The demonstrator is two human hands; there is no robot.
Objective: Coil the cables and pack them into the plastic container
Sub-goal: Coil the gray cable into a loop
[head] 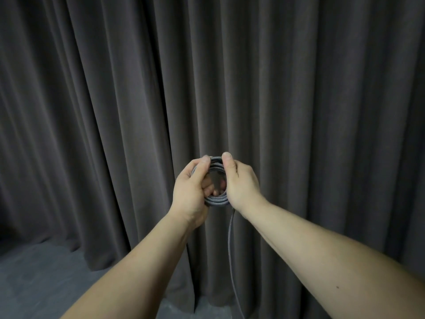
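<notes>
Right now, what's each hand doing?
Left hand: closed, gripping the grey braided cable coil.
Right hand: closed, pinching the same coil, loose tail hanging below.

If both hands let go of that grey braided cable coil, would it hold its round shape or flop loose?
Probably it would loosen. The grey braided cable coil keeps its ring only while the left hand and right hand grip it; no tie shows. Its loose tail hangs limp and nearly straight, so the cable looks flexible. The woven sheath likely gives decent grip.
</notes>
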